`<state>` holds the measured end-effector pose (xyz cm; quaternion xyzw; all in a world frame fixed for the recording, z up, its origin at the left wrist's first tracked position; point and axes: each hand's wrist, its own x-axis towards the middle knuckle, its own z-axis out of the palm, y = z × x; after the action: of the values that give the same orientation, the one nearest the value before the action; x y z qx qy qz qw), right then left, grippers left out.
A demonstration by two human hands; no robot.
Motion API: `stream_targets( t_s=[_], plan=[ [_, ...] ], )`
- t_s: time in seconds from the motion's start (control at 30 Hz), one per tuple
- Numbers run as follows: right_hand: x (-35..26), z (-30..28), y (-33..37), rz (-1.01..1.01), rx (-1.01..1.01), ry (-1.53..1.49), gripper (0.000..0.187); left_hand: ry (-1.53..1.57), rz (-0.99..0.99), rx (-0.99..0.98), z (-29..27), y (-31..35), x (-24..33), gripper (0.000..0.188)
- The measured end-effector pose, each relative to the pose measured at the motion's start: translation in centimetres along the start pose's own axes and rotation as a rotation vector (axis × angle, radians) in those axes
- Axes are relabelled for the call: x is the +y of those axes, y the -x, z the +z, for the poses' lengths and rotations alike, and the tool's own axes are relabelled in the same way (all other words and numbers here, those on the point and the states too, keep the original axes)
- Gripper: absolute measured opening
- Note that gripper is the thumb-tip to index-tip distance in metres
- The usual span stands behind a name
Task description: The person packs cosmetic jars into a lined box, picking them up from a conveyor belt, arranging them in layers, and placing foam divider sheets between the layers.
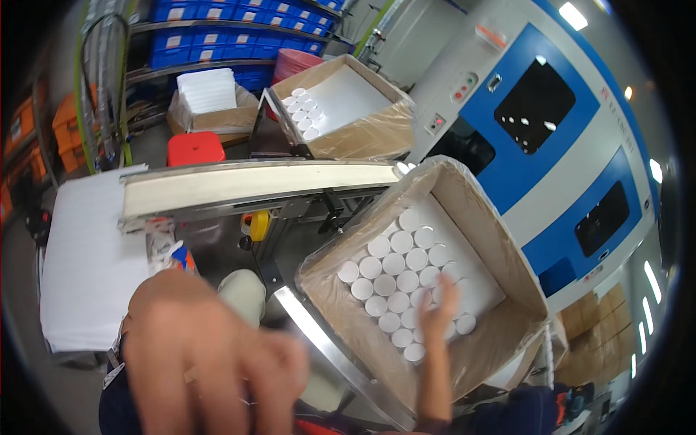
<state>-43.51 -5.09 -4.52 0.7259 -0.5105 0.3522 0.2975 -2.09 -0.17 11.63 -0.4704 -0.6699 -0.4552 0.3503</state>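
Observation:
Large and blurred at the lower left, my left hand (206,341) is raised close to the camera. Its fingers bend downward and their tips are out of sight. My right hand (439,308) reaches into a big plastic-lined cardboard box (493,210), fingers stretched forward and slightly apart, smeared by motion. Under and around it, rows of white, round, flat-topped pieces (393,262) stand packed together on a white sheet (475,268). A white piece shows between thumb and fingers; whether they touch it I cannot make out.
A cream conveyor belt (254,183) runs across beyond the box. Behind it stands another lined box (355,98) with similar pieces. A red stool (196,148), a stack of white sheets (90,261), blue bins (217,36) and a blue-and-white machine (522,181) surround the place.

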Motion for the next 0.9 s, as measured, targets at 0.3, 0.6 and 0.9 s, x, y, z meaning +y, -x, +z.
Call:
stream_targets(
  t_s=[0.3,0.6,0.9],
  plan=[
    [12.2,-0.9,-26.1,0.029,-0.219,0.133,0.043,-1.197,-0.641,0.471,-21.1,7.1,-18.5,0.031],
    [11.3,0.6,-26.2,0.118,-0.934,-0.314,0.094,-1.232,-0.878,0.477,-26.8,10.2,-25.1,0.072],
    [12.5,0.2,-26.6,0.234,-0.880,-0.432,0.088,-1.133,-0.925,0.646,-26.4,8.2,-26.4,0.066]
  ],
)
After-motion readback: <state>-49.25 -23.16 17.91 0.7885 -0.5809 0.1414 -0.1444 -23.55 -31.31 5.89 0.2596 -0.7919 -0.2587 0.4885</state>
